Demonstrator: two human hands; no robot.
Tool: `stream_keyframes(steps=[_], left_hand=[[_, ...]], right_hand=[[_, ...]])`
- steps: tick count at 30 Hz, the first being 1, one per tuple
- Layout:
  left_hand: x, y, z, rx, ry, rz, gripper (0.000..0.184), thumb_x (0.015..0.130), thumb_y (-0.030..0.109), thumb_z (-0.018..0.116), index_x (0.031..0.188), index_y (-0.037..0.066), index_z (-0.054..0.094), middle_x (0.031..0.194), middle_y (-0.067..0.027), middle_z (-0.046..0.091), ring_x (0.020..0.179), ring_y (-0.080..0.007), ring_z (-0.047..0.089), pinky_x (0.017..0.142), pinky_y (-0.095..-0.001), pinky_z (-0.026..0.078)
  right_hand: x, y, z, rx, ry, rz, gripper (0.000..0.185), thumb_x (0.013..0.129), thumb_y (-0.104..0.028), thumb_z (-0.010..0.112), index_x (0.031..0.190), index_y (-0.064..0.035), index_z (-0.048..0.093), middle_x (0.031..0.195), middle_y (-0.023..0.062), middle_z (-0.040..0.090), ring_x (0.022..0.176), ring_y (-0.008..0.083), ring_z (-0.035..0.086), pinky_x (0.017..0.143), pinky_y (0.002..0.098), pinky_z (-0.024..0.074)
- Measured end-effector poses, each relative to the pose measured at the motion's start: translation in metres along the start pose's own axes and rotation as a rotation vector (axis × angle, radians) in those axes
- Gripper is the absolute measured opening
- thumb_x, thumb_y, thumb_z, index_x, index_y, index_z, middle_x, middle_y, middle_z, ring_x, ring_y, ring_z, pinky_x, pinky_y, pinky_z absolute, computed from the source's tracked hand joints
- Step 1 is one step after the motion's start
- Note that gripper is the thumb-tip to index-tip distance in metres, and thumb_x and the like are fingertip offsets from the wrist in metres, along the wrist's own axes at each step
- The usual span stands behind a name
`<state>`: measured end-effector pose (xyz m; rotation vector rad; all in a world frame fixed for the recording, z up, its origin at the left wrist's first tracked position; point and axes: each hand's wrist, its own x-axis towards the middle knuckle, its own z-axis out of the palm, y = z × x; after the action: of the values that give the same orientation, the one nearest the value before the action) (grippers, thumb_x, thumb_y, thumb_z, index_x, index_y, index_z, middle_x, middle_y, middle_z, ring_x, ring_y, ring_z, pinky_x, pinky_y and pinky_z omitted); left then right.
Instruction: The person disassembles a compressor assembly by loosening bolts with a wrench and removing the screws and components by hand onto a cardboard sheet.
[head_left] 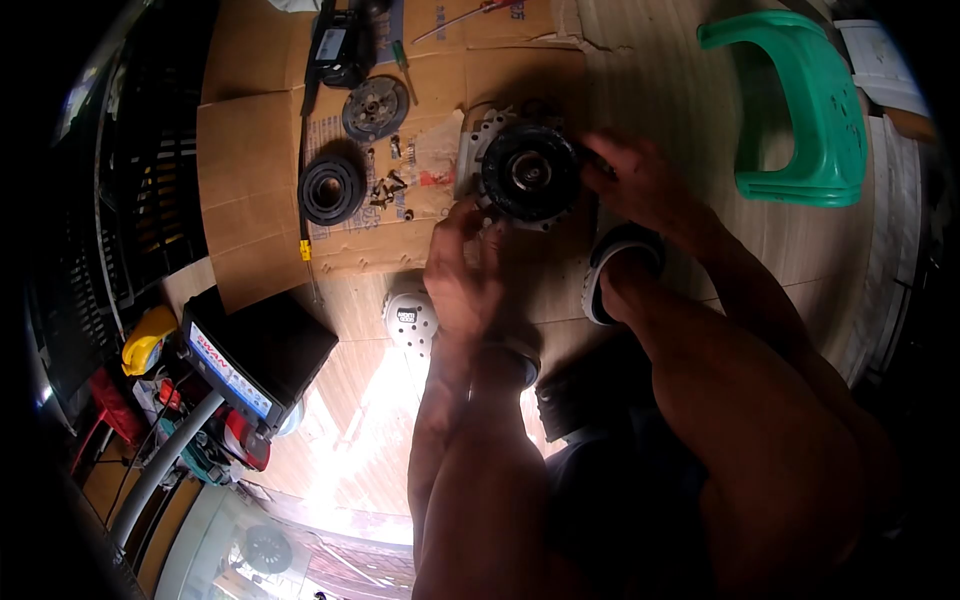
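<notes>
A metal car air-conditioning compressor (468,158) stands on the cardboard, with a round black coil ring (500,185) and a shaft hub on its upturned face. My left hand (463,275) is at its lower left edge, fingers bent against the body. From the right, my right hand (640,182) has its fingers curled at the side of the ring; the fingertips are partly in shadow. Left of the compressor lie a black grooved pulley (312,190), a round clutch plate (374,108) and several small bolts (385,188).
Flattened cardboard (250,180) covers the floor. On it are a black power tool (340,50), a green-handled screwdriver (402,62) and a red-handled one (465,20). A green plastic stool (815,110) stands right, a dark box (262,350) and tools lower left. My shoes (408,318) are close.
</notes>
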<state>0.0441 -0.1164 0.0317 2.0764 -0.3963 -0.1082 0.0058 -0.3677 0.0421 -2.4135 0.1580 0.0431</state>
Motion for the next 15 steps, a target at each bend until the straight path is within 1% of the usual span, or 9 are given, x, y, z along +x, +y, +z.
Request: stream_keyframes(steps=[3, 6, 9, 12, 15], left_hand=[[-0.002, -0.007, 0.001, 0.061, 0.017, 0.038, 0.028, 0.086, 0.007, 0.075, 0.113, 0.005, 0.067, 0.096, -0.0115, 0.069, 0.088, -0.0274, 0.069, 0.075, -0.0361, 0.056], [-0.002, -0.009, 0.002, 0.035, 0.029, 0.073, 0.026, 0.085, 0.002, 0.074, 0.110, 0.005, 0.068, 0.095, -0.0110, 0.069, 0.088, -0.0267, 0.069, 0.075, -0.0360, 0.056], [-0.001, -0.012, 0.002, 0.047, 0.033, 0.163, 0.022, 0.086, -0.002, 0.071, 0.106, 0.005, 0.069, 0.096, -0.0111, 0.068, 0.088, -0.0264, 0.068, 0.075, -0.0359, 0.057], [-0.001, -0.007, 0.002, 0.032, 0.027, 0.138, 0.021, 0.086, -0.003, 0.069, 0.105, 0.005, 0.069, 0.098, -0.0114, 0.067, 0.090, -0.0265, 0.068, 0.076, -0.0365, 0.056], [-0.002, -0.010, 0.002, 0.080, 0.023, 0.173, 0.024, 0.088, 0.000, 0.069, 0.111, 0.006, 0.068, 0.099, -0.0118, 0.067, 0.090, -0.0266, 0.068, 0.077, -0.0362, 0.056]], right_hand=[[0.000, -0.002, -0.004, 0.018, -0.041, 0.025, 0.034, 0.089, -0.019, 0.065, 0.120, -0.0057, 0.060, 0.110, 0.0194, 0.066, 0.100, 0.0405, 0.064, 0.088, 0.0469, 0.0527], [-0.002, 0.003, -0.002, 0.009, -0.046, 0.064, 0.038, 0.089, -0.019, 0.065, 0.124, -0.0069, 0.060, 0.112, 0.0193, 0.067, 0.102, 0.0403, 0.064, 0.090, 0.0464, 0.0524], [-0.002, 0.001, -0.005, 0.054, -0.032, 0.062, 0.041, 0.089, -0.020, 0.065, 0.127, -0.0079, 0.059, 0.113, 0.0194, 0.067, 0.104, 0.0401, 0.064, 0.091, 0.0458, 0.0519], [-0.003, 0.006, -0.002, 0.049, -0.026, 0.051, 0.040, 0.089, -0.021, 0.065, 0.126, -0.0080, 0.059, 0.112, 0.0195, 0.067, 0.105, 0.0403, 0.064, 0.093, 0.0456, 0.0510], [-0.001, -0.003, -0.007, 0.042, -0.008, -0.003, 0.034, 0.091, -0.011, 0.064, 0.125, -0.0067, 0.062, 0.105, 0.0162, 0.069, 0.094, 0.0271, 0.070, 0.080, 0.0360, 0.0554]])
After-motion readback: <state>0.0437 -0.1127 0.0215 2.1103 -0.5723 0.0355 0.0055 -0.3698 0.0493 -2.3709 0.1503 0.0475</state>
